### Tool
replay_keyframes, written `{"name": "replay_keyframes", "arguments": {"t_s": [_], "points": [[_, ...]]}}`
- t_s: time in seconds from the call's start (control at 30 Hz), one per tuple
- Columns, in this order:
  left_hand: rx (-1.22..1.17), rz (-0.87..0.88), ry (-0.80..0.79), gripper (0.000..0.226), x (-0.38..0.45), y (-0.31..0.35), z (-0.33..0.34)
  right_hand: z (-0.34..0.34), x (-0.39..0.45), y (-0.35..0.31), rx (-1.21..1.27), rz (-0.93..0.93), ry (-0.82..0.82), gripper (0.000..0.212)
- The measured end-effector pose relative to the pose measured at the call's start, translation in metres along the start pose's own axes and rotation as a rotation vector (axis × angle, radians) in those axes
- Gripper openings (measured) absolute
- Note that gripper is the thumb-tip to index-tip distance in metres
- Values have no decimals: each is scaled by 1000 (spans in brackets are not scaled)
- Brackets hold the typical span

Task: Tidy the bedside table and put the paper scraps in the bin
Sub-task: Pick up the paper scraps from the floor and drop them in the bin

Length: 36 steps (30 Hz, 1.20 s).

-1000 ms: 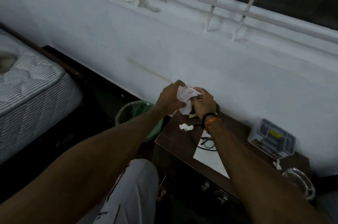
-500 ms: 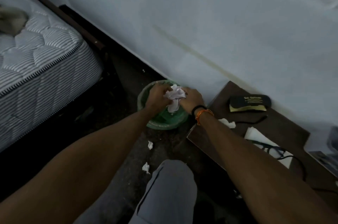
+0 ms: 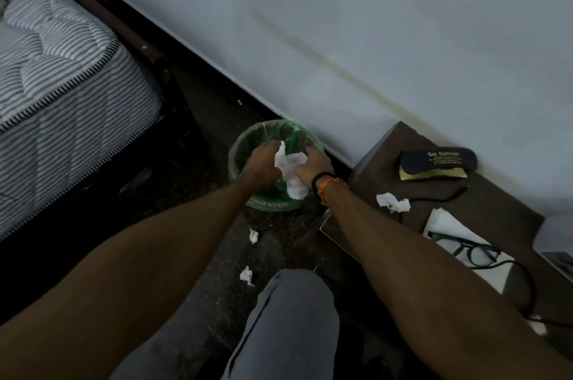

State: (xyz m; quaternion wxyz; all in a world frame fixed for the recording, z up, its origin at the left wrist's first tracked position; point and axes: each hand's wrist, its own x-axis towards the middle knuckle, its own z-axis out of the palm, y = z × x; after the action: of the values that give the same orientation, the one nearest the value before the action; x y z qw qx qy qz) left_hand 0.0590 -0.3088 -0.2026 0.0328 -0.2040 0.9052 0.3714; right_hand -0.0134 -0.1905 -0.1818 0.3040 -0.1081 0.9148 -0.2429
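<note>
Head view, near to far: your knee (image 3: pixel 288 317) fills the bottom edge, and both forearms reach forward over it. On the floor just past the knee lie two small scraps (image 3: pixel 246 275), one behind the other, short of the bin and not yet picked up.

Further out, your left hand (image 3: pixel 259 164) and right hand (image 3: pixel 313 165) meet over the mouth of the bin (image 3: pixel 248 144). Both are closed on one crumpled paper wad (image 3: pixel 291 173), each grip pinching a side of it, with a tail of paper hanging down between the wrists. Holding it with two hands right above the green liner looks like a way to keep the loose bundle together so that it drops inside rather than shedding more bits onto the floor. The wad hides most of your fingers, so how tightly they press is hard to judge.

To the right, the desk (image 3: pixel 483 203) stands just beside the bin. One more scrap (image 3: pixel 393 203) lies near its front corner, then glasses (image 3: pixel 474 251) on a white sheet (image 3: pixel 446 224) with a black cable (image 3: pixel 440 198) running past, and a dark case (image 3: pixel 437 161) at the wall. The desk's right end is cut off; a pale object there is too cropped to name. The bin's contents are hidden by your hands.
</note>
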Motion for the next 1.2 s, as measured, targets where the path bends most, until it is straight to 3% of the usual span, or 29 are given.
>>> {"name": "replay_keyframes", "arguments": {"t_s": [0.1, 0.2, 0.33, 0.47, 0.57, 0.67, 0.77, 0.93, 1.13, 1.2], "points": [[15, 27, 35, 52, 0, 12, 0, -15, -14, 7, -3, -62, 129, 56], [7, 93, 85, 29, -7, 41, 1, -38, -34, 15, -6, -154, 220, 50], [26, 252, 95, 17, -19, 92, 7, -79, -68, 28, -6, -266, 379, 36], [95, 428, -56, 14, -33, 143, 22, -121, -110, 65, 67, -265, 585, 29], [192, 505, -211, 26, -48, 170, 37, -145, -144, 106, 124, -155, 668, 27], [220, 517, -285, 46, -62, 179, 50, -163, -172, 149, 115, -54, 675, 26], [207, 552, -332, 49, -75, 186, 59, -185, -206, 197, 71, 20, 667, 20], [171, 607, -265, 40, -76, 189, 70, -207, -247, 255, -21, 147, 592, 21], [241, 595, -196, 24, -69, 189, 79, -204, -263, 279, -370, 258, 369, 25], [279, 586, -175, 19, -68, 191, 80, -201, -262, 280, -446, 239, 370, 28]]}}
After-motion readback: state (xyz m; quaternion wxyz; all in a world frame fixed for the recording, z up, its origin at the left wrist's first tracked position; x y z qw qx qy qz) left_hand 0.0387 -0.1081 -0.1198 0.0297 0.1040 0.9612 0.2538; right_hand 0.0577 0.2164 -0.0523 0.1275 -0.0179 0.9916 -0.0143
